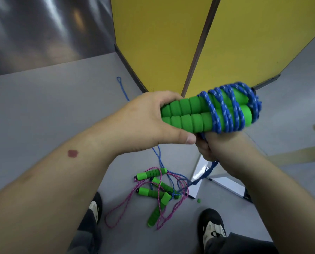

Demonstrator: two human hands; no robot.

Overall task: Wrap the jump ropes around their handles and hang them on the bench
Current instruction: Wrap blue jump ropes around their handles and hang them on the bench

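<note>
- Pair of bright green ribbed foam handles [198,114], side by side, held level at chest height in front of the yellow panels.
- Blue cord flecked with white [226,109], coiled in crossing turns round the far half of both handles; near half bare.
- Left hand [147,121] wrapped round the butt ends of the handles, thumb underneath, clamping the two together.
- Right hand [220,145] just under the bundle, fingers curled on the loose blue cord, feeding it up toward the coils.
- Free tail of the same cord [204,176], dropping from the right hand toward the floor and trailing away; a far blue loop [122,88] lying near the panel base, probably its middle bend.
- Step in hand, by judgement: wrapping, well begun but not done, with much slack left.
- Next move, by judgement: another turn over the handles, kept taut and laid beside the last coil, left grip firm so the handles do not splay; then tucking the end, then hanging.
- On the grey floor [43,107] below: more green foam handles [151,174] tangled with pink flecked cord [116,211] and some blue cord, unwrapped.
- Two yellow upright panels [162,43] with dark edging ahead; bench not identifiable with certainty.
- Dark shoes with pale uppers [212,228] at the bottom edge.
</note>
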